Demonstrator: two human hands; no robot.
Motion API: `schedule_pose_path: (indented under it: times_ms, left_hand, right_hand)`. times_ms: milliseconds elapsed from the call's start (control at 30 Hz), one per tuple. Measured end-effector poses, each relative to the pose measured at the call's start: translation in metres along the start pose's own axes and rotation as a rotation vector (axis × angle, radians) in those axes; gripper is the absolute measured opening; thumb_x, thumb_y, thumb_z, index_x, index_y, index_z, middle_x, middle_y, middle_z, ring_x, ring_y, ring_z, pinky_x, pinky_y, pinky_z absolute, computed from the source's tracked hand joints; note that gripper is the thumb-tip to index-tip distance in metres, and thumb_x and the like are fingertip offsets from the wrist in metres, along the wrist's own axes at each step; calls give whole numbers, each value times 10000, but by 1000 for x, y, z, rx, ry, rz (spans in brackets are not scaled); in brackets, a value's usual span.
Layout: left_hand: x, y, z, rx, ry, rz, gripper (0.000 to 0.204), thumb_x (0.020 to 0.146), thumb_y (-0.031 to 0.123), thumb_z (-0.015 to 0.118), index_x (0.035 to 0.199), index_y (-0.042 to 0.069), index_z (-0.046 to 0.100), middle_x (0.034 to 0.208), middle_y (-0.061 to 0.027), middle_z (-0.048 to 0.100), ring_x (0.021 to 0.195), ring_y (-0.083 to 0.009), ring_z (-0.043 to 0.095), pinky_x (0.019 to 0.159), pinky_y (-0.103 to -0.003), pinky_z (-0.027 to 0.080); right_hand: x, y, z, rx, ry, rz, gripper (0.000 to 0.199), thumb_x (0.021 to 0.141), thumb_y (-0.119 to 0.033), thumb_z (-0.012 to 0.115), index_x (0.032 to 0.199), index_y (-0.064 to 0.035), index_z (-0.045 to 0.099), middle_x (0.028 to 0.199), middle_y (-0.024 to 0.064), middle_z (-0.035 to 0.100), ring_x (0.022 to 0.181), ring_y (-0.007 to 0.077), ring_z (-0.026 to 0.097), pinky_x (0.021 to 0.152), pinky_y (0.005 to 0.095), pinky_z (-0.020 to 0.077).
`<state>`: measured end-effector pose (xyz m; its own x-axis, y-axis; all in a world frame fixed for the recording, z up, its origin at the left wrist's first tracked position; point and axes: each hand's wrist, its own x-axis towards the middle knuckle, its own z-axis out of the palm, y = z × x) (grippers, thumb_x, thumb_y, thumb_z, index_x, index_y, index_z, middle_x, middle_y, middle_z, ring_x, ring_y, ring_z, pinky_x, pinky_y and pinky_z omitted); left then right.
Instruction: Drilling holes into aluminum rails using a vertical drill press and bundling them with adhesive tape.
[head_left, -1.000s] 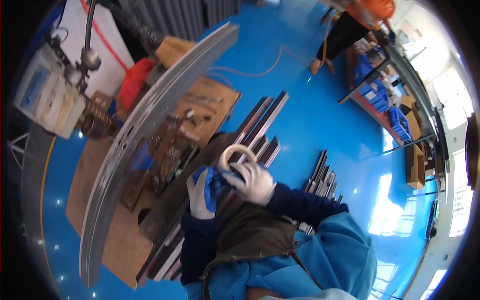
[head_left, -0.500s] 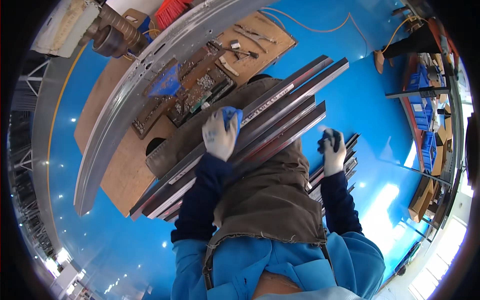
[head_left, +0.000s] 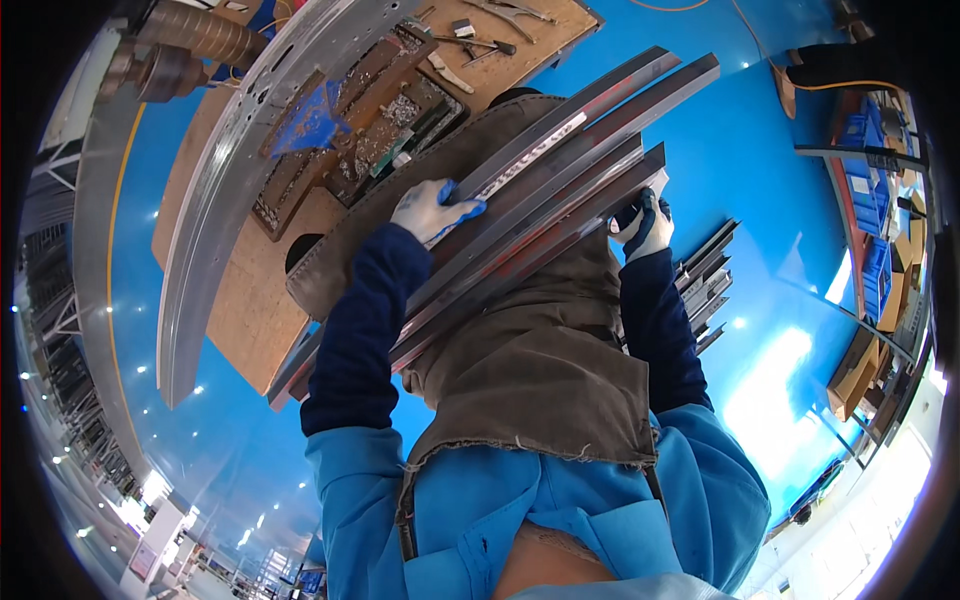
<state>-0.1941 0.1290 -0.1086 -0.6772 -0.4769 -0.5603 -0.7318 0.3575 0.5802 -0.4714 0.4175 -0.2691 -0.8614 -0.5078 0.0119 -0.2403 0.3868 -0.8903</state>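
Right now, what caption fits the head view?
Gloved left hand on long dark metal profiles, right hand near one end, brown apron beneath.

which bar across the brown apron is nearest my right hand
The lower-right long dark metal bar of the group. Its far end is by the white-gloved right hand; the others lie toward the left hand.

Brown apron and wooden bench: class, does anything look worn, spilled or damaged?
The brown apron has a frayed bib edge with loose threads. On the wooden bench, pale bits, possibly metal shavings, lie scattered over the brown fixture, looking unswept.
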Motion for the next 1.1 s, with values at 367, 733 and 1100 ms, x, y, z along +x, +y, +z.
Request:
schedule_pose_path:
  times_ms: [367,733,1100]
  left_hand:
    - [-17,-8,-2,-299,-185,285,502,844,516,667,832,19,600,694,-72,550,606,-187,467,572,-353,425]
    - [0,-32,24,-848,-268,71,739,775,97,766,1376,-48,361,1118,-152,636,824,-171,637,750,-226,506]
    - [27,-46,40,-807,-640,312,709,813,76,709,1396,-54,328,1162,-166,628,930,-220,639,871,-281,474]
  right_hand:
    - [16,-117,4,776,319,580,143,915,-160,598,948,-63,497,720,98,529,510,201,501,362,311,353]
    - [12,-123,28,759,449,573,137,892,-125,571,997,-64,507,868,98,549,619,197,511,461,311,417]
    - [29,-96,6,879,498,217,159,886,-157,620,956,-52,523,762,71,543,536,185,494,425,313,392]
